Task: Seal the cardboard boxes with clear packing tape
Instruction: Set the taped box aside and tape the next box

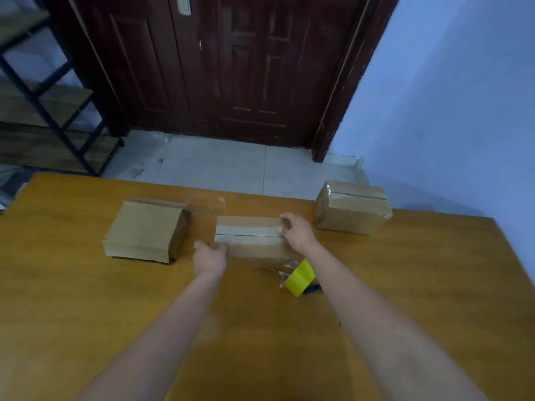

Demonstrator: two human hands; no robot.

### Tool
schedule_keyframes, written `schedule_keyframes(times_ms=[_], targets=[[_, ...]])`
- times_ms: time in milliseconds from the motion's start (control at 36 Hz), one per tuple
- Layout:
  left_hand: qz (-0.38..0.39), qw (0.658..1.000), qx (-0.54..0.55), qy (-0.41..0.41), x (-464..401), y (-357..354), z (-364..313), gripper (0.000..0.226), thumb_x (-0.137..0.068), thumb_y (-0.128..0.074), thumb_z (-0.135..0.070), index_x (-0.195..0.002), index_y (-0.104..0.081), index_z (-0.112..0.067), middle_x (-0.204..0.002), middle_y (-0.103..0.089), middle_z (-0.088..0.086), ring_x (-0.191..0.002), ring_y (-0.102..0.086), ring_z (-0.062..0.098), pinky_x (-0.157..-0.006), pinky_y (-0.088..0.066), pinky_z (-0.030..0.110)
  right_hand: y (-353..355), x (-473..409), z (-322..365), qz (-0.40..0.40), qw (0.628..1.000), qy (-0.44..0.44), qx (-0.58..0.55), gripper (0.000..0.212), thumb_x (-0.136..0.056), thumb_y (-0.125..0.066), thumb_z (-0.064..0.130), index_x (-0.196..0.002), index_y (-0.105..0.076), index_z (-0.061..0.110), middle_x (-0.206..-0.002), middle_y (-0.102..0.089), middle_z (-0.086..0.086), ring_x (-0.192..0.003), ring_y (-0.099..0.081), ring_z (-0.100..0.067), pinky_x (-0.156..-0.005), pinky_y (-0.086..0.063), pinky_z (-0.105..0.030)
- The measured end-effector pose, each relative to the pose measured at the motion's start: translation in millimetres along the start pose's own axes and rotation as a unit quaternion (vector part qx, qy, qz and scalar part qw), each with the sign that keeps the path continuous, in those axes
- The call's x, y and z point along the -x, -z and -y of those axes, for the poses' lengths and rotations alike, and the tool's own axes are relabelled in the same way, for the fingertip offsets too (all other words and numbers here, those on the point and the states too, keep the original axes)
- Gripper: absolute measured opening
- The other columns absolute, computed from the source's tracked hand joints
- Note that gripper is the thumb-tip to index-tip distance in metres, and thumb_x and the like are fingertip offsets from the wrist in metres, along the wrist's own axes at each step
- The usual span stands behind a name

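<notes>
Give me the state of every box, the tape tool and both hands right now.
Middle box: flaps closed, tape along seam.
Left box: closed, no tape visible.
Right box: taped shut.
Tape dispenser: lying on table, untouched.
Left hand: holds middle box's left end.
Right hand: curled over its right end.

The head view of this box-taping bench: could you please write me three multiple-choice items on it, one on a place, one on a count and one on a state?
1. Where does the tape dispenser lie?
A. On top of the left box
B. On the table, just nearer the person than the middle box
C. On the floor by the door

2. How many cardboard boxes stand on the table?
A. Two
B. Three
C. Five

3. What is the state of the middle box?
A. Flaps closed, tape along its top seam
B. Flaps standing wide open
C. Crushed flat

Answers:
1 B: its yellow roll sits beside the right forearm, below that box.
2 B: the left box, the middle box and the right box.
3 A: a pale strip runs along the seam between the left hand and the right hand.
</notes>
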State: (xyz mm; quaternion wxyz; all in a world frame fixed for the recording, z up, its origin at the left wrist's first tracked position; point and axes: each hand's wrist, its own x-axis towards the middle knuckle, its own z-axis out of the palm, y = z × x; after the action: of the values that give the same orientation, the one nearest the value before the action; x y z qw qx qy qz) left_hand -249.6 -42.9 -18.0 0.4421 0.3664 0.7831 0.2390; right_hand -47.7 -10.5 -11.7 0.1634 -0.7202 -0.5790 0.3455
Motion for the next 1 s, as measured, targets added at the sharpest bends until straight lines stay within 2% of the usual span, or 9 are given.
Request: schedule_keyframes(times_ms=[111,306,417,556,611,722,833,917,1000], targets=[[-0.024,0.998,-0.011,-0.054,-6,3,-9,0.033,-0.096,-0.053,-0.021,-0.124,-0.052,-0.004,-0.119,-0.059,0.019,-0.105,-0.056,0.037,-0.075,-0.042,0.036,4,8,-1,-0.009,1.000,-0.008,0.028,0.040,-0.086,-0.067,0.019,-0.123,-0.057,0.007,-0.125,-0.056,-0.012,-0.115,-0.052,-0.027,-0.093,-0.039,-0.029],[-0.054,0.988,-0.014,-0.144,-20,15,-34,0.038,-0.095,-0.056,-0.016,-0.130,-0.053,-0.004,-0.127,-0.058,0.017,-0.118,-0.052,0.033,-0.098,-0.041,0.039,-3,37,7,0.071,0.994,-0.009,0.084,0.039,-0.079,-0.072,0.043,-0.099,-0.053,0.015,-0.097,-0.061,-0.003,-0.088,-0.059,-0.022,-0.074,-0.049,-0.036],[0.002,0.979,-0.040,-0.199,-22,13,-45,0.039,-0.093,-0.058,-0.010,-0.131,-0.053,-0.004,-0.132,-0.056,0.014,-0.122,-0.051,0.030,-0.103,-0.039,0.036,-20,51,16,0.110,0.990,0.005,0.090,0.047,-0.075,-0.074,0.045,-0.100,-0.049,0.015,-0.104,-0.063,-0.005,-0.090,-0.059,-0.024,-0.070,-0.047,-0.036],[0.053,0.976,-0.045,-0.204,-20,2,-40,0.044,-0.090,-0.061,-0.005,-0.132,-0.050,-0.001,-0.128,-0.059,0.014,-0.119,-0.054,0.027,-0.103,-0.038,0.030,-37,65,28,0.177,0.984,-0.016,0.004,0.031,-0.088,-0.064,0.037,-0.071,-0.048,0.017,-0.062,-0.061,-0.002,-0.048,-0.060,-0.018,-0.045,-0.047,-0.024],[0.067,0.969,-0.087,-0.222,-20,-3,-34,0.039,-0.089,-0.063,-0.008,-0.127,-0.057,-0.004,-0.126,-0.061,0.013,-0.118,-0.055,0.026,-0.100,-0.038,0.028,-46,69,28,0.198,0.979,-0.036,-0.012,0.033,-0.093,-0.056,0.035,-0.068,-0.049,0.015,-0.055,-0.059,-0.002,-0.042,-0.057,-0.014,-0.041,-0.044,-0.020],[0.118,0.927,-0.222,-0.279,-16,-11,-34,0.058,-0.089,-0.061,-0.034,-0.142,-0.043,-0.017,-0.145,-0.044,0.004,-0.133,-0.040,0.023,-0.112,-0.027,0.038,-60,67,27,0.218,0.975,-0.028,-0.008,0.025,-0.092,-0.055,0.025,-0.074,-0.060,0.009,-0.064,-0.063,-0.002,-0.060,-0.062,-0.020,-0.071,-0.054,-0.037],[0.162,0.833,-0.392,-0.357,-15,-16,-39,0.086,-0.082,-0.059,-0.059,-0.150,-0.023,-0.021,-0.158,-0.019,-0.001,-0.145,-0.014,0.019,-0.117,-0.001,0.047,-53,61,31,0.215,0.974,0.006,0.070,0.023,-0.091,-0.055,0.018,-0.108,-0.068,0.011,-0.108,-0.066,-0.010,-0.100,-0.061,-0.025,-0.090,-0.048,-0.032],[0.169,0.814,-0.415,-0.369,-17,-18,-43,0.085,-0.083,-0.061,-0.053,-0.150,-0.019,-0.020,-0.158,-0.016,-0.001,-0.146,-0.011,0.019,-0.118,-0.002,0.048,-37,61,30,0.178,0.976,0.051,0.113,0.023,-0.090,-0.052,0.017,-0.100,-0.072,0.015,-0.112,-0.066,-0.012,-0.104,-0.060,-0.031,-0.085,-0.048,-0.032],[0.180,0.791,-0.443,-0.381,-21,-19,-44,0.091,-0.080,-0.066,-0.051,-0.150,-0.018,-0.020,-0.158,-0.015,-0.001,-0.145,-0.012,0.022,-0.117,-0.002,0.048,-20,63,20,0.113,0.984,0.042,0.130,0.024,-0.090,-0.049,0.021,-0.079,-0.069,0.014,-0.098,-0.068,-0.018,-0.087,-0.059,-0.034,-0.066,-0.042,-0.033]])
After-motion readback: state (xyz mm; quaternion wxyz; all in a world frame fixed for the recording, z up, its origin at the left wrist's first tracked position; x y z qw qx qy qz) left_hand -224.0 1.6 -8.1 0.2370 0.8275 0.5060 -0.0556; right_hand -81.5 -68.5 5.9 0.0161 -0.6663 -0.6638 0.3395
